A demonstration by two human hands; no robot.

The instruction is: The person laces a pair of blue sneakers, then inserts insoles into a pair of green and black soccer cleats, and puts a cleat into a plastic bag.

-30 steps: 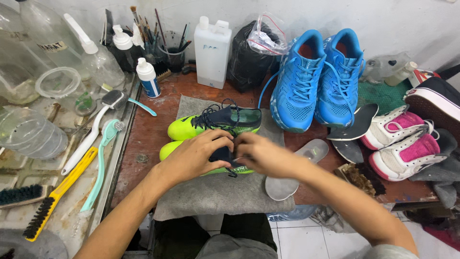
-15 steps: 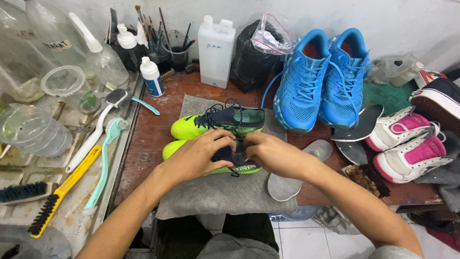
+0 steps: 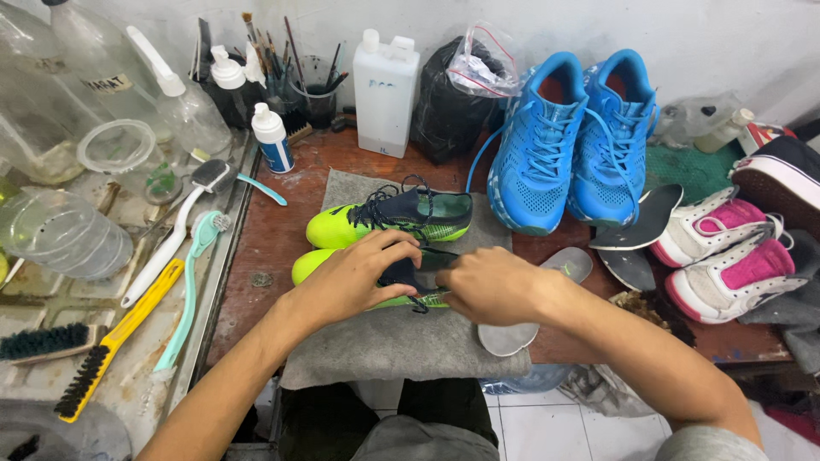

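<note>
A person's two hands meet over a neon-yellow and navy football boot (image 3: pixel 318 265) lying on a grey felt mat (image 3: pixel 401 341) at the front of a wooden counter (image 3: pixel 265 230). The left hand (image 3: pixel 354 277) curls over the boot's dark middle, gripping it; the right hand (image 3: pixel 491 286) pinches its opening and laces. The matching boot (image 3: pixel 389 218) lies just behind on the mat. A pair of blue running shoes (image 3: pixel 568 141) stands to the right, with cleaning brushes (image 3: pixel 166 256) to the left.
</note>
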